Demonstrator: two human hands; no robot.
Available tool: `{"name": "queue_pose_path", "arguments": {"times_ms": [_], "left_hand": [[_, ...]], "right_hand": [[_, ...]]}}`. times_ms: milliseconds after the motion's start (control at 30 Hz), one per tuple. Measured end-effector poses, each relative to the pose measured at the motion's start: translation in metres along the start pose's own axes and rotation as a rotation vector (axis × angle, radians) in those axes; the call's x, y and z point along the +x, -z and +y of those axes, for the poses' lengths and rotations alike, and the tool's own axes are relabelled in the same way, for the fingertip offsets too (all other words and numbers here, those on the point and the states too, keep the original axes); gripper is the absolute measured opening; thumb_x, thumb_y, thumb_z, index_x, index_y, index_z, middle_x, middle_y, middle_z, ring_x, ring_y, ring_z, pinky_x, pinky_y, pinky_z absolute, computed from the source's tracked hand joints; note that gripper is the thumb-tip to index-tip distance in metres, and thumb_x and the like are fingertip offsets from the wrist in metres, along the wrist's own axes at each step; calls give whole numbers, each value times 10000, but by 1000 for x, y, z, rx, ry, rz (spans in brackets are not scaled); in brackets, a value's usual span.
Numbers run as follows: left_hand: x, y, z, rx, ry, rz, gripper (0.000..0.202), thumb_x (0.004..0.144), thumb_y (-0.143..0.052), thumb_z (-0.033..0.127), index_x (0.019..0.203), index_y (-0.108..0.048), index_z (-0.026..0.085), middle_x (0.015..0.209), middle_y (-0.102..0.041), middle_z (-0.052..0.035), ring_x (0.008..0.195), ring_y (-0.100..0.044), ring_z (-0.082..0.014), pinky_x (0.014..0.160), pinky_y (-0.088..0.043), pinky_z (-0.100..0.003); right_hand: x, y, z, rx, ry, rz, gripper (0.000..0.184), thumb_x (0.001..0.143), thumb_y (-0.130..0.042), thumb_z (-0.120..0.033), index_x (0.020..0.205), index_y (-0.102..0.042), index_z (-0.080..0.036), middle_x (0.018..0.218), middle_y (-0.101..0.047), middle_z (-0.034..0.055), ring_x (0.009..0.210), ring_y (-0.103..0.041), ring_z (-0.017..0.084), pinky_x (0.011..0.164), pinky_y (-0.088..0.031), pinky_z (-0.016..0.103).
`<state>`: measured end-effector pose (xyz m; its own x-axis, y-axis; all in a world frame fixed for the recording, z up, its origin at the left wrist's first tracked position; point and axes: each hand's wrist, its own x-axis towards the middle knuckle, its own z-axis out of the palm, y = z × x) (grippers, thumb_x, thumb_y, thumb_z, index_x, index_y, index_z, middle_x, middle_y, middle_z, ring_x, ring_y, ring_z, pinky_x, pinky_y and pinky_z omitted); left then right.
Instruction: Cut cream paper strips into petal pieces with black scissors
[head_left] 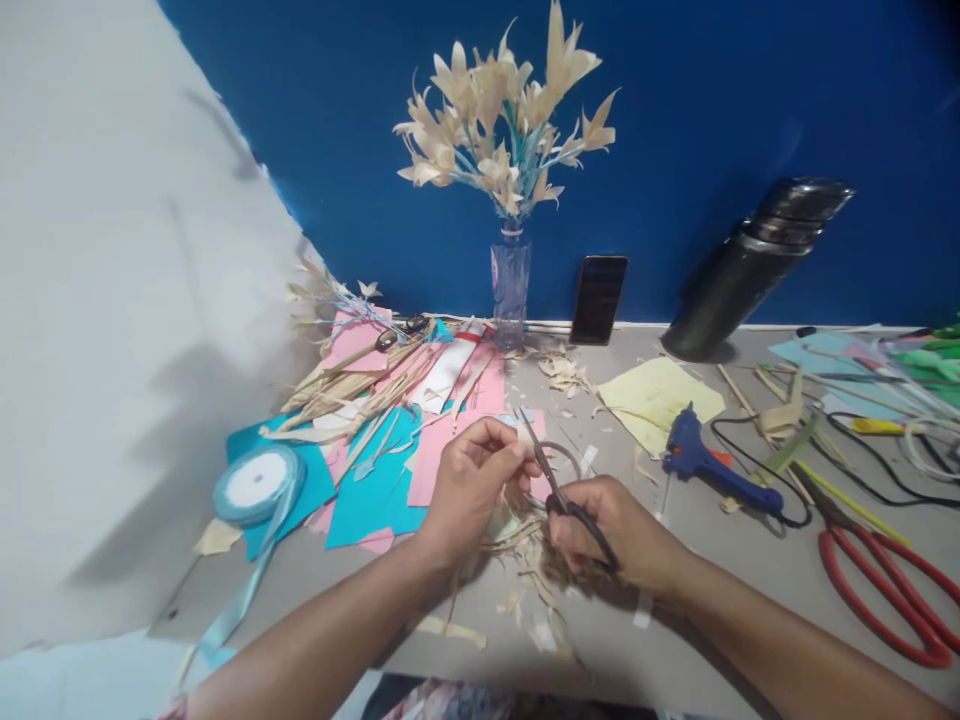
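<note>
My right hand (pixel 611 525) grips black-handled scissors (pixel 553 478), whose blades point up and to the left. Between the thumb and fingertips of my left hand (pixel 480 475) is a small pale piece (pixel 527 438), perhaps dried husk. The scissor blades cross right beside this piece; I cannot tell whether they touch it. Below both hands, husk scraps (pixel 536 575) and thin strips lie scattered over the grey table (pixel 450 670). Pink paper (pixel 435 445) lies just behind my left hand.
Husk flowers (pixel 499 120) stand in a clear bottle (pixel 511 285) by the wall, near a phone (pixel 598 300) and a leaning dark flask (pixel 739 275). On the right are a blue glue gun (pixel 712 465) and red-handled scissors (pixel 889 570). A ribbon roll (pixel 259 482) lies left.
</note>
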<state>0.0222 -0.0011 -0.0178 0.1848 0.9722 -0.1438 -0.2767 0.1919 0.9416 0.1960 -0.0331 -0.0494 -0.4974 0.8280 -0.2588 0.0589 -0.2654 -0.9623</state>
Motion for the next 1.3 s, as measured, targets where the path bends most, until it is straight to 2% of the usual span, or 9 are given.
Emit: {"name": "queue_pose_path", "arguments": {"times_ms": [367, 767, 967, 1100, 1300], "left_hand": [[0, 2, -3, 17, -39, -5, 174, 799, -700, 256, 767, -557, 161, 671, -691, -32, 560, -601, -107, 570, -471, -213], [1, 6, -6, 28, -35, -27, 166, 826, -677, 270, 792, -549, 170, 711, -705, -41, 603, -629, -130, 556, -454, -217], [3, 8, -6, 62, -39, -46, 160, 833, -664, 266, 788, -547, 166, 708, -708, -49, 590, -623, -130, 555, -450, -223], [4, 9, -5, 93, -62, -50, 149, 827, -665, 253, 778, -556, 164, 698, -698, -44, 618, -634, -142, 577, -464, -237], [4, 10, -5, 81, -65, -61, 150, 823, -670, 248, 772, -554, 168, 695, -696, -44, 628, -637, -151, 599, -478, -255]], "right_hand": [[3, 4, 11, 57, 32, -10, 522, 741, -721, -619, 605, -583, -135, 489, -558, -6, 399, -426, 70, 392, -269, 191], [2, 3, 4, 29, -62, 42, 562, 682, -745, -649, 529, -547, -145, 410, -459, -39, 363, -326, 51, 371, -194, 205], [-1, 6, 1, -7, 10, -36, 573, 743, -681, -670, 570, -578, -133, 466, -520, -9, 405, -402, 65, 404, -250, 204], [-1, 7, 2, 3, 19, -27, 593, 715, -686, -699, 567, -578, -134, 453, -511, -12, 399, -391, 66, 401, -235, 210], [0, 5, 7, 35, -59, 15, 565, 678, -742, -660, 545, -550, -145, 416, -464, -37, 371, -315, 48, 380, -175, 213]]}}
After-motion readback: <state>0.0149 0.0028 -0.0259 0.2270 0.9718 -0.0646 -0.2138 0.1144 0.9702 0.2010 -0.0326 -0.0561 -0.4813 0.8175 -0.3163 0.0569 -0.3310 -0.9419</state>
